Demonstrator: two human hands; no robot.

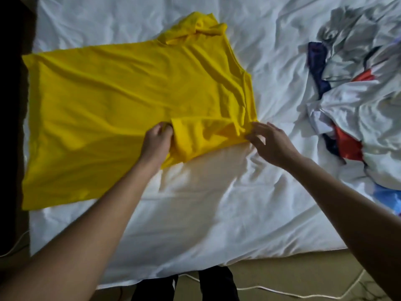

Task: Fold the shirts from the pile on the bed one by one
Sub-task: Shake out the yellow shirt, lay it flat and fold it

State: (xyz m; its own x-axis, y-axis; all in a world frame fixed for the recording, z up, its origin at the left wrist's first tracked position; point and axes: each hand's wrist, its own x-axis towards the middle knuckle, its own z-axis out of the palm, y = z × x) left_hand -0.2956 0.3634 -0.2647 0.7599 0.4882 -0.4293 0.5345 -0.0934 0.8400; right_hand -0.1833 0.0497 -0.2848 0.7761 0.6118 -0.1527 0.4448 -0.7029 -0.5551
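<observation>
Covering most of the frame, the bed (pixel 217 203) is creased white sheet, so anything dragged across it may wrinkle. At left centre the yellow shirt (pixel 108 94) lies spread flat, its far sleeve bunched at the top; the pile (pixel 358 105) waits at right. The left hand (pixel 157 142) pinches the near sleeve's edge, while the right hand (pixel 271 142), fingers spread, touches the shoulder corner. An uneven pull could skew the fold.
</observation>
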